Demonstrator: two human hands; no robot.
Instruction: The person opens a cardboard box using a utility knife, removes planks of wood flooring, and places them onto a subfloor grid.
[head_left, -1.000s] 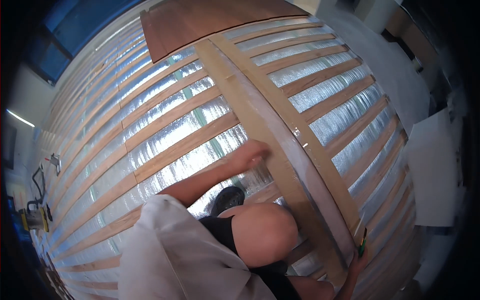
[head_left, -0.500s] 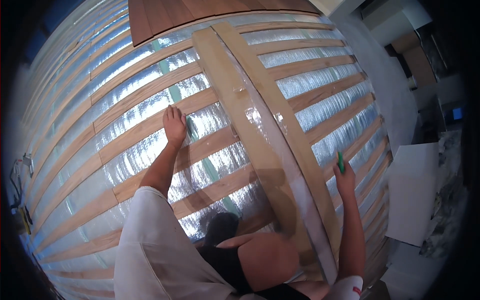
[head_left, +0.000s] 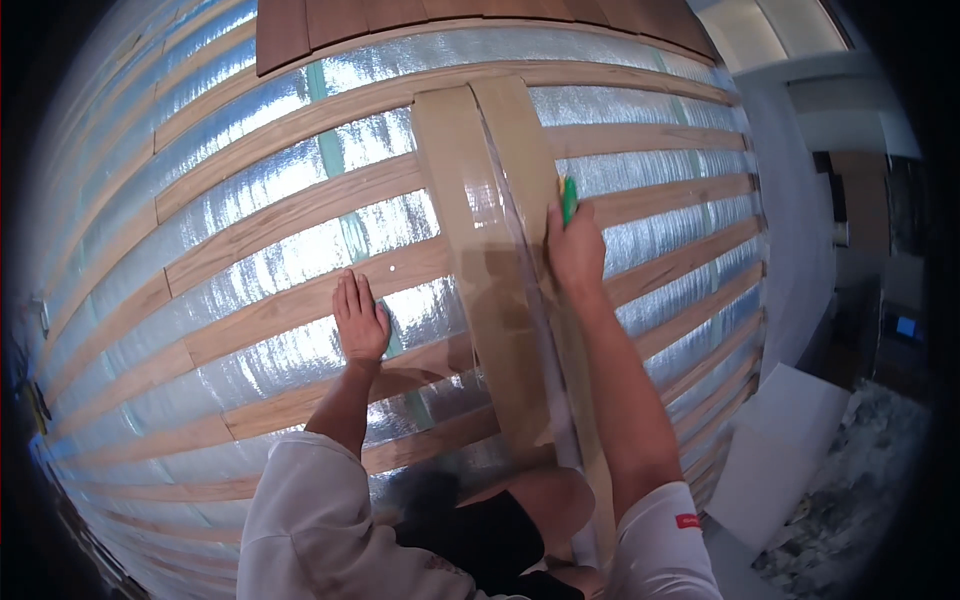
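A long brown cardboard package [head_left: 448,165] lies in front of me, running from my knees toward the far side. A slit along its length shows a pale, plastic-wrapped inside. My right hand [head_left: 577,245] is closed around a small green-handled tool [head_left: 569,200] with a yellowish part beside it; its exact kind is hard to make out. This hand is at the package's right edge. My left hand [head_left: 360,318] lies flat on a wooden strip [head_left: 280,312] left of the package, fingers stretched and holding nothing.
Rows of wooden battens cross a shiny silver foil sheet [head_left: 395,140] with green tape lines. Reddish-brown planks [head_left: 400,22] cover the far end. To the right are a pale wall edge [head_left: 770,200] and a white panel [head_left: 780,440] beside a grey mottled surface [head_left: 850,480].
My right hand has moved from the foil right of the package inward and farther forward to its edge, still holding the green tool. My left hand stays on the floor; the view has shifted.
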